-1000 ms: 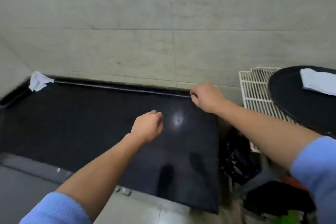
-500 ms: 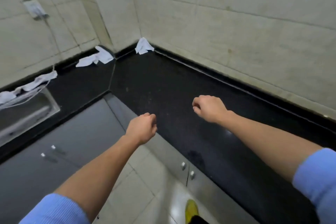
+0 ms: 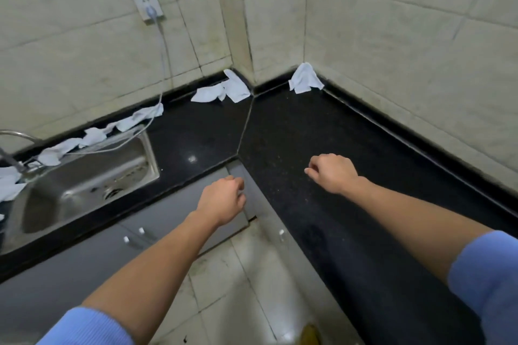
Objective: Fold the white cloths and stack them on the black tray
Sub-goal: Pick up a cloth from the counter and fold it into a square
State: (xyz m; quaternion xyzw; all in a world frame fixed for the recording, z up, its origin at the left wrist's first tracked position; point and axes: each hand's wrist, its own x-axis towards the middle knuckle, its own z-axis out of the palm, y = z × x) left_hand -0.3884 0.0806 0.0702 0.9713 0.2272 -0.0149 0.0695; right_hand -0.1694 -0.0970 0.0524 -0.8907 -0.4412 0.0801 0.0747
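White cloths lie unfolded: corner cloth (image 3: pixel 305 80) far on the counter (image 3: pixel 322 218), cloth pair (image 3: pixel 224 89) just left of it, more cloths (image 3: pixel 95 134) behind the sink (image 3: pixel 84 185) at left. Since a second ago the view has swung left, putting the tray and its folded cloth out of sight to the right. Empty and loosely curled, left hand (image 3: pixel 221 200) and right hand (image 3: pixel 330 172) hover near the counter's inner corner, likely bound for the next cloth.

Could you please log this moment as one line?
left hand: empty | right hand: empty, over countertop | white cloth: crumpled in corner | black tray: unseen
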